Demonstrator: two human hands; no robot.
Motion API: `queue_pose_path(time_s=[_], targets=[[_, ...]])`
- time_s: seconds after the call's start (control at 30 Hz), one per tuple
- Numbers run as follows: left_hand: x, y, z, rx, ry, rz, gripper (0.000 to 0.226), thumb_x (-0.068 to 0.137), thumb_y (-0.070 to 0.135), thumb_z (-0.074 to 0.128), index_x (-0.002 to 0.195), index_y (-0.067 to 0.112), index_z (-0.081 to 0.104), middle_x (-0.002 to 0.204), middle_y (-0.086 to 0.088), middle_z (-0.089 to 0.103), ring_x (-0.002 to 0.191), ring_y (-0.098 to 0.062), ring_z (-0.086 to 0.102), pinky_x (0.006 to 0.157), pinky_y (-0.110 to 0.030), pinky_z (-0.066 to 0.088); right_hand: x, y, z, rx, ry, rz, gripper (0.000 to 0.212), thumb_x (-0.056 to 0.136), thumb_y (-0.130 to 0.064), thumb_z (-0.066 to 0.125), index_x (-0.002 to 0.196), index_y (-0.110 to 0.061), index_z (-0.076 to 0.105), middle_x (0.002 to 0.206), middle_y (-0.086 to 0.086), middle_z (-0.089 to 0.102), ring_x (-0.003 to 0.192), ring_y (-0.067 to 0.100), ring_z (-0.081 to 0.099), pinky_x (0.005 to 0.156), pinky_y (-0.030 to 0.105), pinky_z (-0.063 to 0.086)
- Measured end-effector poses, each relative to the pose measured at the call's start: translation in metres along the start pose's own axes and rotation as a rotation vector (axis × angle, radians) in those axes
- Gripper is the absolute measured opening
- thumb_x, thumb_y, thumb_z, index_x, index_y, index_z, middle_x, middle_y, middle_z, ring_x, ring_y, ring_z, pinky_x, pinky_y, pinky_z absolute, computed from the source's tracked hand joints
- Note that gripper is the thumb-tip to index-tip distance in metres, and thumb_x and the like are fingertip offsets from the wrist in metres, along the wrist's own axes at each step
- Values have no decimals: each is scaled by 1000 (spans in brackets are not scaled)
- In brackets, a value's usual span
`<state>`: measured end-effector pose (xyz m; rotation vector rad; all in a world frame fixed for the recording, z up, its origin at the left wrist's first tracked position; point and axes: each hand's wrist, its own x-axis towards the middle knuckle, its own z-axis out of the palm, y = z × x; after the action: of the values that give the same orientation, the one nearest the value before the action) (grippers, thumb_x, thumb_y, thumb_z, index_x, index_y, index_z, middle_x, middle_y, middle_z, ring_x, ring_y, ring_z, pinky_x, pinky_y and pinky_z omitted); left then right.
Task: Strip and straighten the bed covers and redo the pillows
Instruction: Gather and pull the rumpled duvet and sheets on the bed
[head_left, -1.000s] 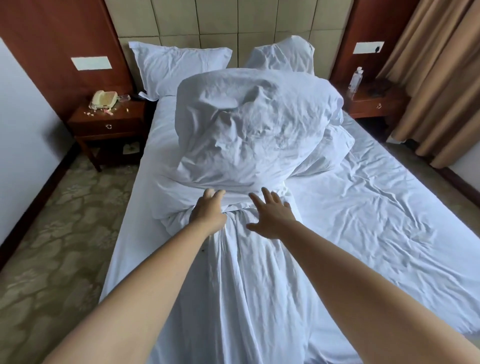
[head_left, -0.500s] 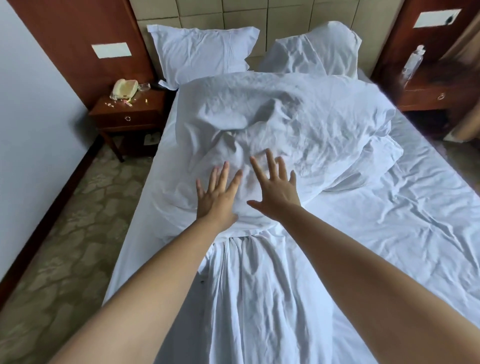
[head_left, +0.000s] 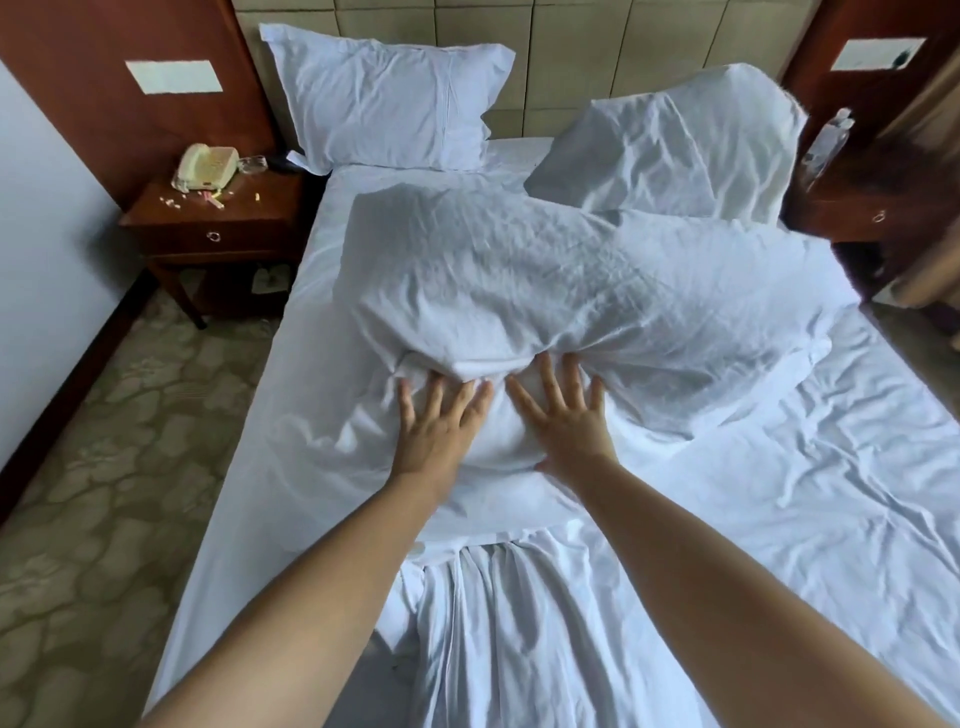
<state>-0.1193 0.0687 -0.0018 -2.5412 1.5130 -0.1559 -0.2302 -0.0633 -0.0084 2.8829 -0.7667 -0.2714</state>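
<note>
Two hands flat on the duvet (head_left: 545, 291), head view only. Left hand (head_left: 436, 431) and right hand (head_left: 563, 423) lie side by side, fingers spread and straight, clamping nothing, pressing the bunched heap down mid-bed, probably to flatten or push it toward the headboard. Two pillows at the head edge: left pillow (head_left: 384, 98) propped upright, right pillow (head_left: 670, 145) slumped, not yet redone. Fitted sheet (head_left: 831, 493) wrinkled along the right edge. Phone (head_left: 208, 166) on the left nightstand (head_left: 218, 228).

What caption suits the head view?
Both hands, left and right, press flat on the bunched white duvet mid-bed.
</note>
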Motion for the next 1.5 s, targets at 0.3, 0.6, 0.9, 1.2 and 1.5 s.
queue_pose_path(time_s=[0.3, 0.6, 0.9, 1.2, 1.5], targets=[[129, -99, -50, 40, 390, -73, 67, 73, 3, 26, 130, 16, 59, 131, -14, 59, 112, -39, 61, 85, -70, 43, 148, 23, -102, 73, 457, 26, 78, 85, -18, 63, 151, -32, 24, 146, 16, 38, 127, 39, 43, 102, 49, 38], [113, -124, -31, -38, 154, -266, 80, 94, 3, 44, 152, 25, -7, 159, -3, -19, 147, -25, -13, 116, -55, -2, 158, -19, -74, 232, 320, 130, 80, 90, -23, 54, 153, -32, 6, 159, 7, -18, 147, 28, -11, 118, 50, 1], [79, -71, -1, -167, 170, -264, 74, 96, 17, 45, 153, 19, -4, 160, -3, -14, 147, -24, -12, 114, -58, -3, 103, -10, -53, 325, 308, 196, 92, 86, -52, 57, 152, -33, -5, 159, 6, -19, 147, 24, -14, 117, 48, -7], [5, -26, 14, -170, 1, -53, 94, 85, 40, 61, 153, 25, -3, 159, -4, -16, 147, -26, -13, 113, -60, -3, 13, -21, -4, 536, 59, 334, 96, 85, -62, 53, 150, -36, -12, 156, 2, -28, 146, 26, -18, 118, 51, 1], [10, -14, -5, -158, -71, -71, 106, 83, 51, 62, 150, 26, -16, 155, -3, -29, 144, -26, -24, 112, -60, -10, 26, -6, -24, 1608, 51, 1050, 115, 73, -60, 71, 152, -33, -9, 159, 13, -3, 143, 35, 21, 110, 52, 29]])
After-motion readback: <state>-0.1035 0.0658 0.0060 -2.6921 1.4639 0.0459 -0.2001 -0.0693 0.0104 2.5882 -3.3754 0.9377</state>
